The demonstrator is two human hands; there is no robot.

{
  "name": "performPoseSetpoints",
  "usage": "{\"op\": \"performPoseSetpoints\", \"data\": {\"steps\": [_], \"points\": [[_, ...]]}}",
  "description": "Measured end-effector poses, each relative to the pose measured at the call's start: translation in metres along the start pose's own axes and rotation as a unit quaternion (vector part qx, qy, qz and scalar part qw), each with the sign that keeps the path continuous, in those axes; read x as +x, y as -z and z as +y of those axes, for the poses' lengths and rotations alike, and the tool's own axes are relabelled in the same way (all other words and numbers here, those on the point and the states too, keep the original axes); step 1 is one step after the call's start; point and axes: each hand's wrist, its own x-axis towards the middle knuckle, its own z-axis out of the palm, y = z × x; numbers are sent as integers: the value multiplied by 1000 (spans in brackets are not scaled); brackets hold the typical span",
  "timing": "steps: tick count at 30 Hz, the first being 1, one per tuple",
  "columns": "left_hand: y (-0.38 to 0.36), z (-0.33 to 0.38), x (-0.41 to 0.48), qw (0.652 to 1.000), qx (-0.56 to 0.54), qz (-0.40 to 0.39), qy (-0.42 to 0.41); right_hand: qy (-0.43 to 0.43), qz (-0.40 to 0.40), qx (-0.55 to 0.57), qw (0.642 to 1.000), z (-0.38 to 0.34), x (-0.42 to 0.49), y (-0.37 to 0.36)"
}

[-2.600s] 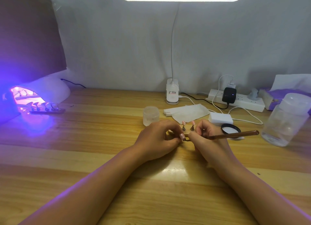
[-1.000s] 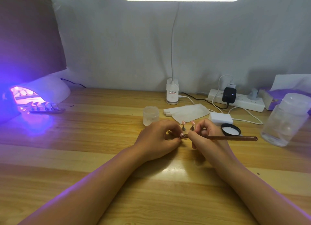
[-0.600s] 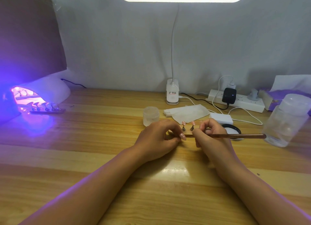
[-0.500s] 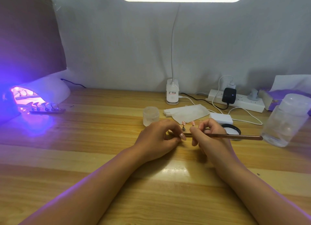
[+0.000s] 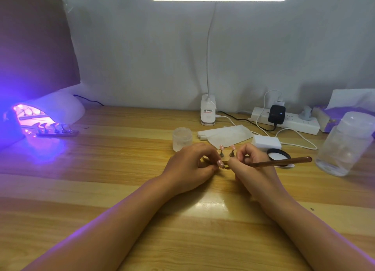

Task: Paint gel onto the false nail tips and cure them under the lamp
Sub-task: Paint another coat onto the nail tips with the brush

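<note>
Worktop (image 5: 101,199): glossy varnished wood. Beyond the hands, jar (image 5: 182,136): frosted plastic. Brush handle (image 5: 284,161): glossy, coppery.

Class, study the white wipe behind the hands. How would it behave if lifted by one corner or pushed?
The wipe looks thin and lies flat with a folded edge, so it would probably droop, floppy and light. Pushed across the table, it would likely slide or bunch up, not roll.
</note>
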Motion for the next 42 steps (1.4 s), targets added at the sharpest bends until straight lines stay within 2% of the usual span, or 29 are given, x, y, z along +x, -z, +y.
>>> {"op": "performPoseSetpoints", "data": {"steps": [7, 20, 29, 42], "points": [[-1, -2, -1, 1000, -7, -5, -11, -25, 21, 59, 998, -2, -1, 3], [-1, -3, 0, 1000, -16, -15, 14, -15, -19, 18, 1000, -2, -1, 2], [-1, -3, 0, 1000, -17, -16, 10, -17, 4, 38, 999, -2, -1, 3], [-1, -1, 0, 1000, -14, -10, 12, -9, -27, 17, 999, -1, -1, 1]]}}
